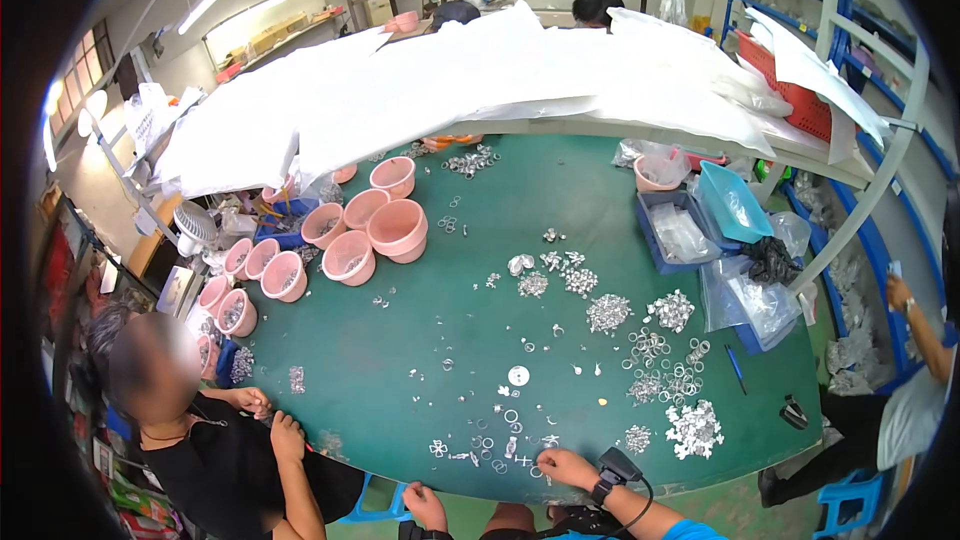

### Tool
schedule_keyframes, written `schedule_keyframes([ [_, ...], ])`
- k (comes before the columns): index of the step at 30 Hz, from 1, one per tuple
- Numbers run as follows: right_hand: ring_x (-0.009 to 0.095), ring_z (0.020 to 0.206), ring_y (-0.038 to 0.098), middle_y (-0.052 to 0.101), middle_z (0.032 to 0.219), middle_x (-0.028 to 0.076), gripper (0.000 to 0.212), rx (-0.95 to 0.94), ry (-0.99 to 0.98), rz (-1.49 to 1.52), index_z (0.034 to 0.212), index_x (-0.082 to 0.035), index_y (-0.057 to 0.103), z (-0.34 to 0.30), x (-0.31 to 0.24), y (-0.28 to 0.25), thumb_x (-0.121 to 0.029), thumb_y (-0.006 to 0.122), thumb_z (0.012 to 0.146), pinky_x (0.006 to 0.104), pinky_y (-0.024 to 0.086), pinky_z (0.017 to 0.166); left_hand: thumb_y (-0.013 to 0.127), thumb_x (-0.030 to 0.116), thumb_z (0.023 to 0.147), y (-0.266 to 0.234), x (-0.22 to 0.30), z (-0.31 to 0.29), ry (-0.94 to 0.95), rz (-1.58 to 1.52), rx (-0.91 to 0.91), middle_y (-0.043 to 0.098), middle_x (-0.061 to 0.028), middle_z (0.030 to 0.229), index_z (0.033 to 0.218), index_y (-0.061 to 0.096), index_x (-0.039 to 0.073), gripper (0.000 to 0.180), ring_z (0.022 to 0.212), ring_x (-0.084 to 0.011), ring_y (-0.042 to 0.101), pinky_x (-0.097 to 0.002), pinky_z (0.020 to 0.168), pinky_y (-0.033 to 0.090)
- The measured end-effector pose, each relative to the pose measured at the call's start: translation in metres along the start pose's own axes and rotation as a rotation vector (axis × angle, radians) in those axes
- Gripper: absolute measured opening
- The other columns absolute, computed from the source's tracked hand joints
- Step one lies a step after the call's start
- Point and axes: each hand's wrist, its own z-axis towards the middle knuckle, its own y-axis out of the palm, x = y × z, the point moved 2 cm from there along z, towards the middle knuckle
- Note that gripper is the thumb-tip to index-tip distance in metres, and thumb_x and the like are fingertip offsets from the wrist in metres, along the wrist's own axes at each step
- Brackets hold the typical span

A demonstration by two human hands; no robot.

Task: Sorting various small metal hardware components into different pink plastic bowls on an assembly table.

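My right hand rests at the table's near edge with fingertips together on small silver metal pieces; whatever is between them is too small to name. Beside it lie loose rings, a cross-shaped piece and a flower-shaped piece. Farther left, my left hand is curled at the table edge, its grip hidden. A white round disc lies beyond the right hand. To the right are heaps of silver rings and a pile of pale metal parts.
Pink tubs stand at the green table's left. Blue bins with plastic bags are at the back right. A blue pen and black clip-like object lie at right. A co-worker sits left; another person is at right.
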Motion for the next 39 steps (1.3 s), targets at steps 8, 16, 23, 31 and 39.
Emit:
schedule_keyframes([
  [8,0.019,0.065,0.057,0.058,0.070,0.009,0.021,0.516,0.127,0.196,0.089,-0.003,0.054,0.012,0.042,-0.066,-0.015,0.057,0.072,0.0286,0.045,0.060,0.045,0.006,0.072,0.021,0.040,0.054,0.080,0.425,0.153,0.037,-0.0235,0.113,0.101,0.043,-0.004,0.031,0.103,-0.0371,0.036,-0.0418,0.087,0.031],
  [16,0.023,0.068,0.054,0.055,0.075,0.012,0.024,1.022,0.244,-0.212,0.087,0.000,0.053,0.073,0.070,-0.124,-0.006,0.060,0.065,0.0304,0.044,0.063,0.045,0.008,0.073,0.018,0.042,0.084,-0.027,0.448,0.130,0.043,-0.0220,0.103,0.098,0.045,-0.004,0.028,0.096,-0.0350,0.041,-0.0415,0.083,0.033],
  [23,0.019,0.063,0.052,0.052,0.070,0.008,0.021,0.792,0.334,0.085,0.083,0.000,0.053,0.086,0.081,-0.125,-0.006,0.059,0.064,0.0285,0.044,0.056,0.042,0.011,0.073,0.016,0.034,0.103,-0.073,0.573,0.281,0.045,-0.0169,0.096,0.093,0.047,-0.002,0.024,0.089,-0.0322,0.042,-0.0405,0.076,0.036],
  [31,0.014,0.062,0.051,0.048,0.071,0.003,0.008,0.681,0.382,0.727,0.080,-0.003,0.051,0.096,0.064,-0.139,-0.003,0.049,0.071,0.0275,0.045,0.059,0.043,0.011,0.073,0.025,0.041,0.107,-0.128,0.712,0.298,0.046,-0.0166,0.099,0.092,0.049,-0.002,0.024,0.092,-0.0317,0.043,-0.0407,0.076,0.037],
  [39,0.027,0.071,0.052,0.054,0.076,0.011,0.017,0.680,0.119,-0.146,0.081,-0.002,0.054,0.122,0.032,-0.117,-0.006,0.058,0.065,0.0357,0.042,0.067,0.042,0.014,0.074,0.027,0.035,0.107,-0.157,0.776,0.348,0.046,-0.0130,0.100,0.093,0.049,0.002,0.023,0.092,-0.0290,0.045,-0.0394,0.074,0.040],
])
